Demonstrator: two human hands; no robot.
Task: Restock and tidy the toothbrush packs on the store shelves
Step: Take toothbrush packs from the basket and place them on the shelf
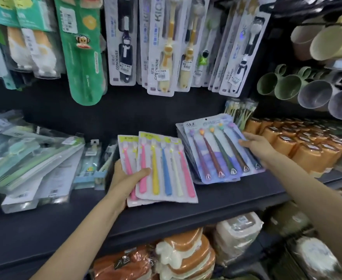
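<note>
On the dark shelf (166, 221) the purple packs (220, 152) lie in a stack, brush heads toward the back wall, handles toward the front edge, long axis leaning slightly left. The right hand (255, 145) rests on their right edge, fingers straight. The pastel packs (166, 168) lie just left, same way round, with the left hand (125, 176) gripping their left edge, thumb on top.

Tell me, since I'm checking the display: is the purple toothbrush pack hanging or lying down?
Lying down. The purple toothbrush pack tops a small stack on the shelf, its hang hole unused.
</note>
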